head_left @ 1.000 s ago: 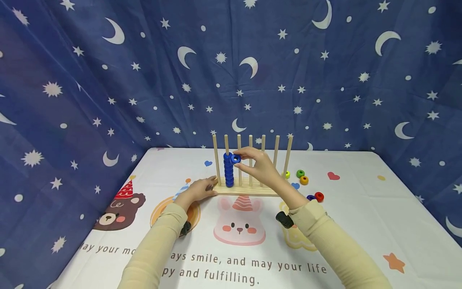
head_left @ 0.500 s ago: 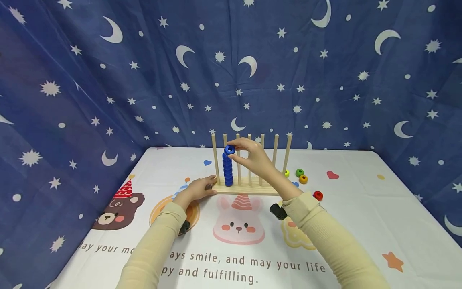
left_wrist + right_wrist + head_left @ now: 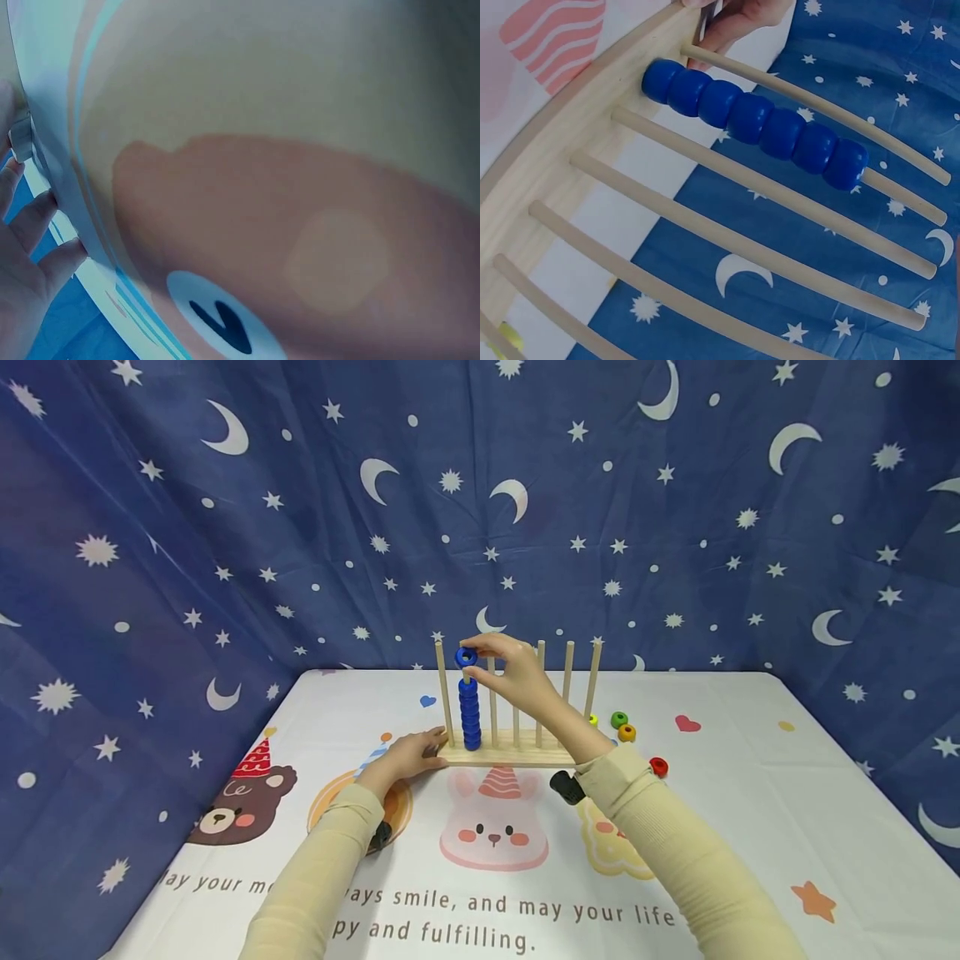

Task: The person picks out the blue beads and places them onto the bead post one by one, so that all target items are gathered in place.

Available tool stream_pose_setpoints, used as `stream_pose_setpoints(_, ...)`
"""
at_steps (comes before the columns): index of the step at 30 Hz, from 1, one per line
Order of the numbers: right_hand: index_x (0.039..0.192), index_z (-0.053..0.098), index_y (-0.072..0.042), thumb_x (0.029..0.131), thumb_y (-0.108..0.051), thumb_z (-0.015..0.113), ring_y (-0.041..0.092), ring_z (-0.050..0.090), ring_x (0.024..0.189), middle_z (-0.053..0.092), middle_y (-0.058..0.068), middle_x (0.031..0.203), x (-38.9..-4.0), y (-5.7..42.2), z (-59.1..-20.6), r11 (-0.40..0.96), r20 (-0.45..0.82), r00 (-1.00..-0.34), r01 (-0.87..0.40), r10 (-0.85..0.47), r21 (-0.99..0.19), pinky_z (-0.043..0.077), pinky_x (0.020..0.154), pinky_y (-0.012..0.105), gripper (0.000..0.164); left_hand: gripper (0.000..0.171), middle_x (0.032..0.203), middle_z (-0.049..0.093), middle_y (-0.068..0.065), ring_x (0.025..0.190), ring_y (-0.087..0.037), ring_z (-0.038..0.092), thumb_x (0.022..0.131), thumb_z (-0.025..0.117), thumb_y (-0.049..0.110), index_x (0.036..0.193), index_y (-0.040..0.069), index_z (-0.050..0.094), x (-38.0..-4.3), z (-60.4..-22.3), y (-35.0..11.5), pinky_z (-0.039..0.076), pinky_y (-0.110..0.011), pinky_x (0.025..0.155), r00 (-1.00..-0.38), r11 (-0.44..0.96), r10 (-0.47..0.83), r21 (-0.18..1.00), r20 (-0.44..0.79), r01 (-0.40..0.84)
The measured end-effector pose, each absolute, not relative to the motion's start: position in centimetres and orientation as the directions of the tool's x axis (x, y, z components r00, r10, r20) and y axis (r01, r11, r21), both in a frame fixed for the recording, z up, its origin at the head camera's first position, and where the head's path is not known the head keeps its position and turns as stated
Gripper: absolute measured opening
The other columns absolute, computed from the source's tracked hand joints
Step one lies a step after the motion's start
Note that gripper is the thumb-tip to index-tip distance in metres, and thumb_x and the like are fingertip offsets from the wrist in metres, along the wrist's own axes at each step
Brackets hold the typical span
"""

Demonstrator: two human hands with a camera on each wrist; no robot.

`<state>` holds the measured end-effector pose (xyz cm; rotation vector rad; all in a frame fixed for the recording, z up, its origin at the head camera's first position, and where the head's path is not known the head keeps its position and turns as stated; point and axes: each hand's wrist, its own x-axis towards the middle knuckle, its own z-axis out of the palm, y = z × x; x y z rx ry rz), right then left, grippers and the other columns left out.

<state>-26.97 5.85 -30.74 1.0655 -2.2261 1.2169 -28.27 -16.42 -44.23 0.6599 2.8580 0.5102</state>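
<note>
A wooden peg stand (image 3: 517,752) has a row of upright pegs on a flat base. Several blue beads (image 3: 470,714) are stacked on its second peg from the left; the right wrist view shows that blue stack (image 3: 750,118) with bare peg above it. Thumb and fingers of my right hand (image 3: 521,677) pinch another blue bead (image 3: 460,658) at the top of that peg, its hole facing the camera. At the base's left end, my left hand (image 3: 408,756) grips the wood, thumb in front and fingers behind. The left wrist view catches part of this hand (image 3: 30,270).
Right of the stand lie a green bead (image 3: 618,720), an orange bead (image 3: 627,733) and a red bead (image 3: 658,767). A yellow bead (image 3: 593,721) shows behind the right forearm. A printed white cloth (image 3: 735,827) covers the table; a dark blue curtain (image 3: 420,560) hangs behind.
My right hand has lifted the blue bead up and left, from beside the stack to the peg's top. The left hand stays on the base.
</note>
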Motion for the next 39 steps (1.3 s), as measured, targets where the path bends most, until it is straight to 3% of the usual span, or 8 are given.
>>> stream_pose_setpoints(7, 0.116, 0.063, 0.004, 0.084, -0.004, 0.068, 0.027, 0.064, 0.103, 0.066, 0.017, 0.112, -27.3, 5.5, -30.4, 0.35, 0.642, -0.64, -0.769, -0.423, -0.535, 0.053, 0.091, 0.03, 0.033, 0.055, 0.148, 0.04, -0.015, 0.131, -0.04, 0.042, 0.09, 0.062, 0.028, 0.137, 0.005, 0.048, -28.1, -44.3, -16.5, 0.034, -0.05, 0.109, -0.892, 0.841, 0.446, 0.377, -0.074, 0.389)
stream_pose_setpoints(23, 0.116, 0.063, 0.002, 0.086, -0.01, 0.068, 0.024, 0.063, 0.098, 0.067, 0.015, 0.11, -28.4, 4.4, -29.7, 0.418, 0.671, -0.622, -0.778, -0.404, -0.469, 0.051, 0.091, 0.035, 0.033, 0.055, 0.148, 0.039, -0.014, 0.13, -0.042, 0.042, 0.091, 0.061, 0.03, 0.138, 0.007, 0.048, -28.0, -44.3, -16.6, 0.033, -0.052, 0.108, -0.899, 0.852, 0.431, 0.363, -0.076, 0.378)
stream_pose_setpoints(33, 0.117, 0.063, 0.0, 0.087, -0.014, 0.067, 0.025, 0.063, 0.101, 0.067, 0.015, 0.11, -29.4, 4.1, -29.4, 0.456, 0.621, -0.678, -0.73, -0.393, -0.509, 0.053, 0.087, 0.039, 0.034, 0.054, 0.148, 0.039, -0.016, 0.129, -0.044, 0.043, 0.091, 0.062, 0.029, 0.138, 0.005, 0.048, -28.0, -44.0, -16.4, 0.035, -0.053, 0.107, -0.896, 0.848, 0.439, 0.36, -0.067, 0.389)
stream_pose_setpoints(39, 0.117, 0.064, 0.0, 0.087, -0.015, 0.067, 0.027, 0.064, 0.1, 0.068, 0.015, 0.107, -30.0, 4.2, -29.2, 0.466, 0.555, -0.745, -0.666, -0.37, -0.583, 0.05, 0.094, 0.04, 0.033, 0.054, 0.147, 0.04, -0.017, 0.128, -0.043, 0.044, 0.09, 0.063, 0.029, 0.137, 0.004, 0.049, -28.2, -44.1, -16.4, 0.036, -0.052, 0.106, -0.892, 0.846, 0.447, 0.356, -0.067, 0.397)
